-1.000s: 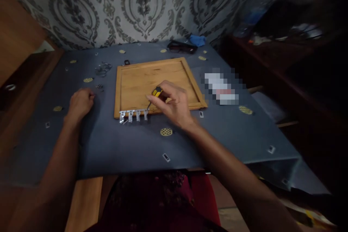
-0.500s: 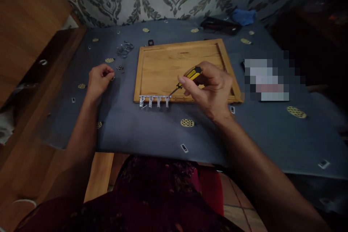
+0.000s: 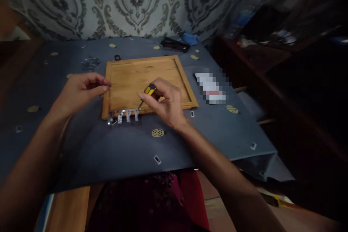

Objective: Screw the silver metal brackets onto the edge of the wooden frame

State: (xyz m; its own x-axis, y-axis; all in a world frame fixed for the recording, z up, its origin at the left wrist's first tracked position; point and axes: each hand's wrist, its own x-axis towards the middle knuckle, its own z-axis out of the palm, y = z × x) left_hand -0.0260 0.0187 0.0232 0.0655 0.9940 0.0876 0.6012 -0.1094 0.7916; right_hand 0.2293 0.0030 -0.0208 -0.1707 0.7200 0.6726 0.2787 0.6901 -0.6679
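A square wooden panel (image 3: 141, 76) with a raised rim lies flat on the blue-grey cloth (image 3: 108, 145). A silver hook rack (image 3: 123, 114) sits along its near edge. My right hand (image 3: 165, 101) is closed around a small yellow-and-black screwdriver (image 3: 146, 93), whose tip points down at the right end of the rack. My left hand (image 3: 80, 90) hovers just left of the panel with thumb and fingers pinched together on something too small to make out.
A small heap of clear bits (image 3: 90, 63) lies on the cloth at the back left. A black object (image 3: 174, 44) and a blue cloth (image 3: 190, 38) sit by the patterned wall. A blurred card (image 3: 210, 87) lies right of the panel. Dark furniture stands on the right.
My left hand has lifted off the cloth and come in pinched towards the panel's left edge. My right hand keeps the screwdriver at the rack. The view has swung around.
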